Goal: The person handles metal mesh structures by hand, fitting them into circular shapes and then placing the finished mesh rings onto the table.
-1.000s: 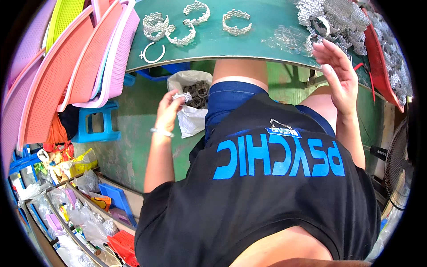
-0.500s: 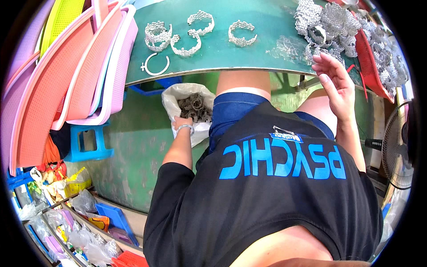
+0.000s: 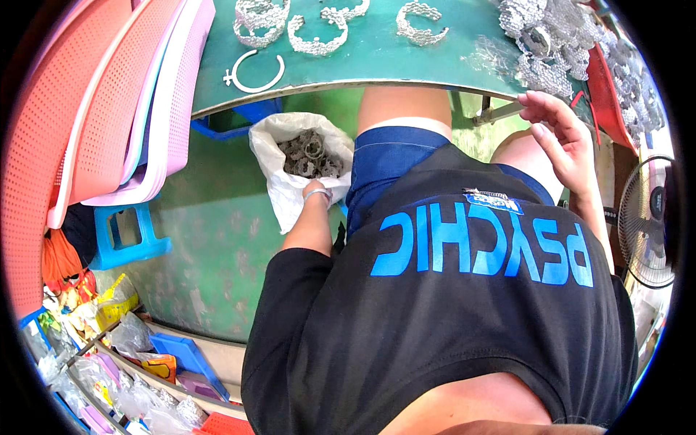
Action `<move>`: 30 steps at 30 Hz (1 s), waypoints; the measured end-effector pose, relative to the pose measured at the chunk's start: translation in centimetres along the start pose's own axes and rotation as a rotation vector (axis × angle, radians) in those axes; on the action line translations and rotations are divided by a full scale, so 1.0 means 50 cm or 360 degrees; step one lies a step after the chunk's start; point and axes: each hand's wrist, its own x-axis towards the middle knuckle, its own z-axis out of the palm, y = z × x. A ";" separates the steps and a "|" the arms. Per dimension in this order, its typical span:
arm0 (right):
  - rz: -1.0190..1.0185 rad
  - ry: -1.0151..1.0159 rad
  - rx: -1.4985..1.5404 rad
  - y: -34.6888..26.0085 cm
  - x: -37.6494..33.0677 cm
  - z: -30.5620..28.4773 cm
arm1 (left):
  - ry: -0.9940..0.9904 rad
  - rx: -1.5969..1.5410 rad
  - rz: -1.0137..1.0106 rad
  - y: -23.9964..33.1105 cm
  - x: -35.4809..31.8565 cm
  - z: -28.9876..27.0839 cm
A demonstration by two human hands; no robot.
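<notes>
Beside my left thigh, a white woven sack (image 3: 279,174) stands with its mouth open and holds dark grey ring-like metal pieces (image 3: 313,154). My left hand (image 3: 314,187), a bangle on its wrist, is closed at the sack's near rim; its fingertips are hidden. My right hand (image 3: 560,138) is raised by the table's front edge, thumb apart from loosely curved fingers, nothing in it. Closest to it lies a heap of silvery openwork cuffs (image 3: 547,43). Farther left on the green table (image 3: 377,69) are several similar cuffs (image 3: 317,36) and a plain white open ring (image 3: 254,72).
Pink and coral plastic baskets (image 3: 109,101) stack high at the left, above a blue stool (image 3: 130,235). A red tray (image 3: 610,101) of metal pieces stands right, with a fan (image 3: 645,221) below it. Shelving with bagged items (image 3: 138,391) fills the lower left.
My view has shifted, so the table and its cuffs sit higher in the picture. My left hand stays at the sack's rim. My right hand remains raised and empty.
</notes>
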 end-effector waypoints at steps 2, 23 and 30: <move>0.0099 -0.0019 -0.0039 0.003 -0.006 0.007 | -0.0207 0.0034 0.0282 0.018 -0.024 -0.022; 0.0111 -0.0341 0.0052 0.049 0.027 0.031 | 0.0256 -0.0780 -0.0047 -0.100 0.023 -0.493; 0.0213 -0.0317 -0.0058 0.030 0.004 0.039 | 0.0787 0.1574 0.1532 -0.078 -0.113 -0.260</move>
